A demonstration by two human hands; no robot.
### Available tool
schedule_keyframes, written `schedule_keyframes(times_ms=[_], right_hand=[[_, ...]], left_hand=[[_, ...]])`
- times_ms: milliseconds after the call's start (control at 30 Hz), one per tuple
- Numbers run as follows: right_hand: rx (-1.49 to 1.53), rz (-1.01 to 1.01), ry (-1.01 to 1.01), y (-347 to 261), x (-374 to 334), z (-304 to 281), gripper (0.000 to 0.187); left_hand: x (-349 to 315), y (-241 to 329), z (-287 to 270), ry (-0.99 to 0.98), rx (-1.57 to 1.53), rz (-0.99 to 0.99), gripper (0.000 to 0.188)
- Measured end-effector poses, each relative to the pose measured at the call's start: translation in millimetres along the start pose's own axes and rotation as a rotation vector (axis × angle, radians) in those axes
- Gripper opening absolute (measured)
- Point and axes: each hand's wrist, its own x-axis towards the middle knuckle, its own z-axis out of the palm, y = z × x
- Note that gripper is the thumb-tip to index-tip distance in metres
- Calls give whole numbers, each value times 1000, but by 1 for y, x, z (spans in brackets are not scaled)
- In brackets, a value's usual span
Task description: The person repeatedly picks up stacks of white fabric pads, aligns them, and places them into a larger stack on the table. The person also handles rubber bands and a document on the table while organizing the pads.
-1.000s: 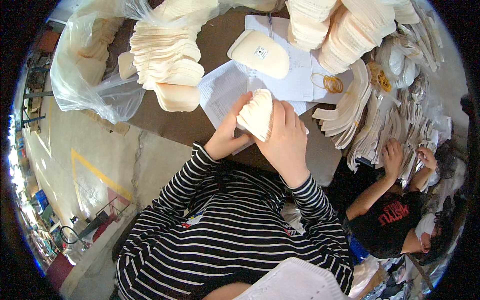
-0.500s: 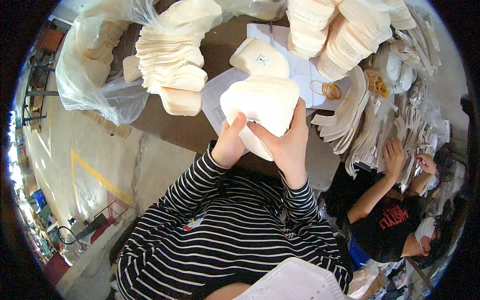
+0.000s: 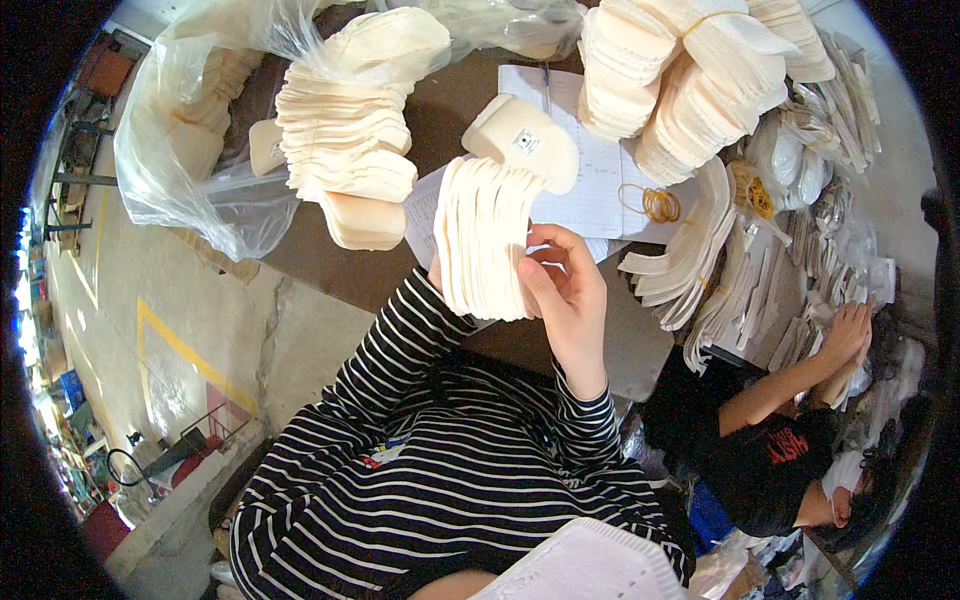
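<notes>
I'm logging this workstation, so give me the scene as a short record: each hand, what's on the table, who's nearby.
Right hand: touches the right edge of a fanned stack of cream pieces
Left hand: mostly hidden behind that stack
Labelled piece: beyond the stack, partly over papers
Rubber bands: yellow, on the papers
Left side: cream pile; clear plastic bag farther left
Co-worker: at the right, wearing black
</notes>
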Motion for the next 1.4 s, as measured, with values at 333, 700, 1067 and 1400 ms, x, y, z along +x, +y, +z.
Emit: schedule_keyframes(times_ms=[333, 700, 1067, 1400], right_hand=[[-89, -22, 36, 11, 8, -1, 28], [-14, -106, 112, 12, 7, -3, 40], [-4, -190, 72, 16, 6, -1, 52], [-474, -252, 139, 9, 4, -10, 14]], left_hand=[[-4, 3, 9, -9, -116, -124, 50], [-1, 9, 20, -6, -134, -170, 50], [0, 10, 26, -4, -136, -189, 50], [0, 10, 27, -8, -141, -198, 51]])
